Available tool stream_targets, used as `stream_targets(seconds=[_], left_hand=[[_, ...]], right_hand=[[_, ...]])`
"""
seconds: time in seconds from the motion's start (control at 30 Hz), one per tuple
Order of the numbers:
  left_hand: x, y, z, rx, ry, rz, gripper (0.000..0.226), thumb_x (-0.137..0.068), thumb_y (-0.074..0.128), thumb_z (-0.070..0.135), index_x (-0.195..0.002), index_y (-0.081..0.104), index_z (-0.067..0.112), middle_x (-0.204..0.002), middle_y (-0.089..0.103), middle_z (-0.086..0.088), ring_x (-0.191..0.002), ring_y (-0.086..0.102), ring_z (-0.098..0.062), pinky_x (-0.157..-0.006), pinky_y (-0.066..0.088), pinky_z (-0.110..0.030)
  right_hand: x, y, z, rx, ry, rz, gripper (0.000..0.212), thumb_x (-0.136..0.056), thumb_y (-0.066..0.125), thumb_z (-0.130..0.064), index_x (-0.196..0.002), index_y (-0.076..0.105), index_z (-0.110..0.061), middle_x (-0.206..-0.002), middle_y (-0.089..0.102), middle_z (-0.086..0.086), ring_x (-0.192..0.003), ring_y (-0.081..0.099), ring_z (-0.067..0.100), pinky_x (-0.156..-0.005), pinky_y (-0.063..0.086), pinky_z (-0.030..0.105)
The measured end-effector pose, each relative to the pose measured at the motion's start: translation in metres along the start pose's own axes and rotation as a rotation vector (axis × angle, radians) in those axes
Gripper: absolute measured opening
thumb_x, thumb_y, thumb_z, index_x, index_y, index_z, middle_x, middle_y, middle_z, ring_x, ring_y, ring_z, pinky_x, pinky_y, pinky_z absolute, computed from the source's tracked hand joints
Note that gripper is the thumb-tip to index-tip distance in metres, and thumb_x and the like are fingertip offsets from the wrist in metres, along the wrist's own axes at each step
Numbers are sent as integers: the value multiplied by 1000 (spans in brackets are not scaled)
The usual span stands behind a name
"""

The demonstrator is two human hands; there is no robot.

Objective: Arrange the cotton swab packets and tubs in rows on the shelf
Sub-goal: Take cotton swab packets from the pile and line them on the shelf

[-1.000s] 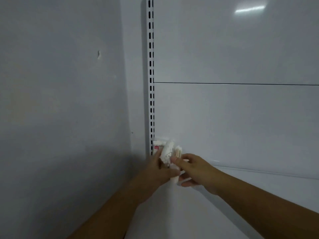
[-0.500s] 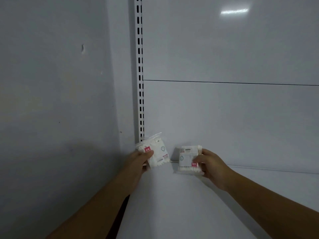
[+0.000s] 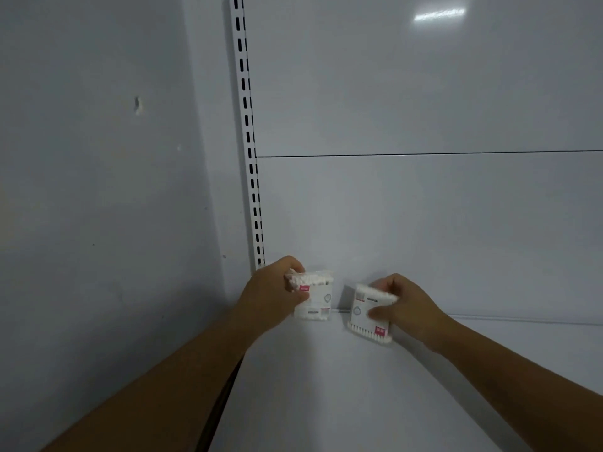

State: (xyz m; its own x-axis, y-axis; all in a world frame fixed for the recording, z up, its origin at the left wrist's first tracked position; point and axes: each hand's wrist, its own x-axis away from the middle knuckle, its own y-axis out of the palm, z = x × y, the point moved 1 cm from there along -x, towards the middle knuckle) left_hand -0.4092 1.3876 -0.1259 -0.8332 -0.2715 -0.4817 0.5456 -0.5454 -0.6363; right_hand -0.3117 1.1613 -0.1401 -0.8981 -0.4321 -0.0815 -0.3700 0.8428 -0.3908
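Observation:
Two clear cotton swab packets with white labels and small pink tags stand at the back left of the white shelf (image 3: 326,386). My left hand (image 3: 270,296) grips the left packet (image 3: 315,301) by its top left corner, close to the back panel. My right hand (image 3: 403,305) holds the right packet (image 3: 368,316) from its right side, thumb on the front; this packet leans slightly and its lower edge of swab tips rests on the shelf. A narrow gap separates the two packets.
A slotted white upright (image 3: 249,141) runs up the back left corner beside the grey side wall (image 3: 98,190). The glossy back panel (image 3: 424,207) rises behind the packets. The shelf surface stretches right and toward me.
The two packets, first bunched together between both hands, have been pulled apart. Both now sit lower and upright side by side at the back of the shelf.

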Motion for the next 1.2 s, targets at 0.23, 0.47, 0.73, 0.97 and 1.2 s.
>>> stream_targets(seconds=[0.23,0.47,0.73,0.97,1.2], left_hand=[[-17,22,4,-169,85,114,26,-77,78,26,-95,59,22,-88,66,2,-79,59,-17,-65,43,-18],[-14,27,-4,-540,294,182,38,-47,94,29,-77,75,15,-82,68,-4,-75,64,-29,-74,38,-37],[-12,28,-9,-521,317,121,40,-47,94,30,-77,73,14,-89,69,-7,-83,67,-28,-73,46,-43],[-12,30,-19,-526,277,83,35,-57,71,40,-83,73,16,-91,66,-3,-85,63,-26,-75,26,-34],[-13,30,-23,-541,269,22,40,-60,76,34,-93,73,13,-98,67,-7,-94,63,-31,-83,34,-39]], right_hand=[[1,-38,12,-333,95,-15,33,-76,67,13,-102,59,-6,-101,69,18,-82,70,28,-59,56,31],[5,-63,26,447,-1,1,47,-69,84,-18,-98,48,-26,-96,66,-5,-83,63,12,-66,53,22],[1,-43,13,418,-67,228,34,-68,85,-25,-79,53,-22,-84,66,-5,-74,61,13,-60,45,21],[-17,31,24,336,-29,276,19,-78,73,-31,-84,57,-23,-89,66,-5,-82,62,14,-75,50,31],[-19,32,30,457,31,340,26,-80,68,-39,-97,57,-24,-88,61,-9,-89,62,14,-75,48,27]])
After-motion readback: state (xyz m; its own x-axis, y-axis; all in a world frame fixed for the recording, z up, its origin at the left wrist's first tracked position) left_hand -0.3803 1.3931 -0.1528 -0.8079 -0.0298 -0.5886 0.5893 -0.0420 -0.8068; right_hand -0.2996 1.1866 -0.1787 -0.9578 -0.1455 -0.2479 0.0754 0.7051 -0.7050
